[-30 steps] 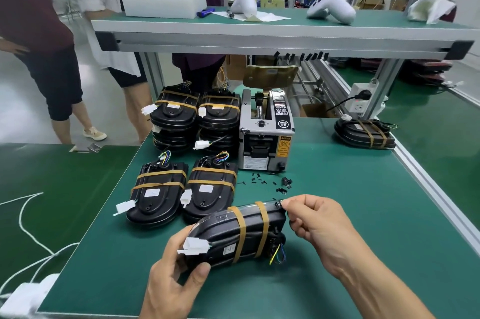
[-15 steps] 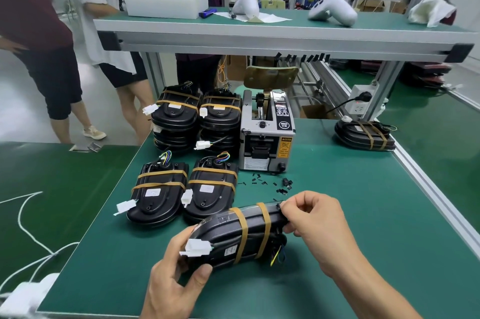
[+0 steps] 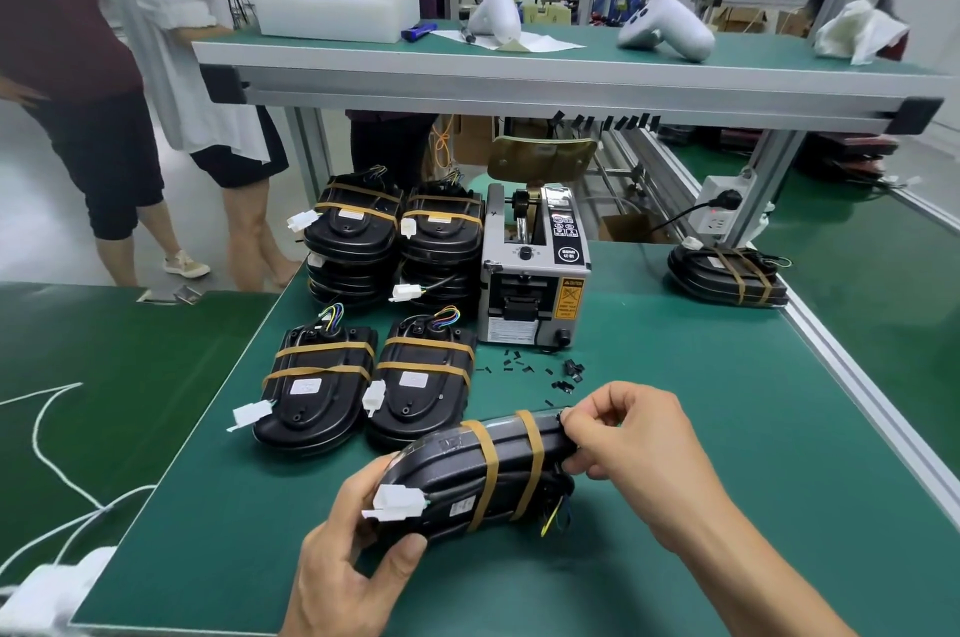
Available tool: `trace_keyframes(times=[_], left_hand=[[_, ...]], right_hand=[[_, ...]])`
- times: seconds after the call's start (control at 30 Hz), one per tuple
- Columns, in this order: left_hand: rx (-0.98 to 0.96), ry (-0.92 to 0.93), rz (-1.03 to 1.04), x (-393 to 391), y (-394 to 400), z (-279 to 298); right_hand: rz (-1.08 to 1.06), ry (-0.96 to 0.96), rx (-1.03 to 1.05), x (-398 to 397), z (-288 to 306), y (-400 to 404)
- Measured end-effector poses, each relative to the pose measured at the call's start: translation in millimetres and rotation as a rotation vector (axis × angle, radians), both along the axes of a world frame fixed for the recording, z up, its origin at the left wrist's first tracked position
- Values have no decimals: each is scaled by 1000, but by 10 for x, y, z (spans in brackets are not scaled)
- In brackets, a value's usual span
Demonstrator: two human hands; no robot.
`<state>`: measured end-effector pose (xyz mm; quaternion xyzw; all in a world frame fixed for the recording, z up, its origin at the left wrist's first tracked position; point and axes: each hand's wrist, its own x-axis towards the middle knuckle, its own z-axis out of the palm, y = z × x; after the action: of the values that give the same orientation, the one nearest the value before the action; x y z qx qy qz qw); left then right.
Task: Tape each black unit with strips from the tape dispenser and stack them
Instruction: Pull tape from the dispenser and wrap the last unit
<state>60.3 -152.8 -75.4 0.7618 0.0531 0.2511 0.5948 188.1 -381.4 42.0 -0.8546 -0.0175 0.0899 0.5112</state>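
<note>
My green bench [image 3: 675, 428] carries the tape dispenser [image 3: 535, 273], taped black units [image 3: 363, 376] flat and stacked left of it, one unit [image 3: 727, 275] far right, and scattered black clips [image 3: 540, 371].

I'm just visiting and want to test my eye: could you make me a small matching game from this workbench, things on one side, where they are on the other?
Things:
1. tape dispenser
2. held black unit
3. lone black unit
4. white handheld shell

Places:
A. upper shelf
B. between both hands
C. far right of the table, by the rail
D. right of the black stacks

Pairs: 1-D, 2-B, 3-C, 4-A
</note>
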Motion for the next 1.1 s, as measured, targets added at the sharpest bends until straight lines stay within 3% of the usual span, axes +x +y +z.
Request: trace_keyframes(times=[0.13, 0.33, 0.4, 0.5, 0.67, 0.93, 1.1], left_hand=[[3, -3, 3, 3, -14, 23], [-1, -2, 3, 2, -12, 30], [0, -2, 0, 0, -13, 33], [27, -3, -2, -2, -14, 39], [60, -10, 24, -8, -36, 77], [80, -26, 43, -3, -34, 87], [75, -12, 50, 5, -37, 82]], right_hand=[[-16, 101, 122, 48, -35, -33], [-26, 499, 578, 103, -200, -49], [7, 545, 669, 117, -230, -64], [36, 504, 689, 129, -270, -48], [45, 301, 550, 111, -366, -14], [17, 244, 528, 106, -465, 25], [-3, 60, 430, 105, -498, 108]])
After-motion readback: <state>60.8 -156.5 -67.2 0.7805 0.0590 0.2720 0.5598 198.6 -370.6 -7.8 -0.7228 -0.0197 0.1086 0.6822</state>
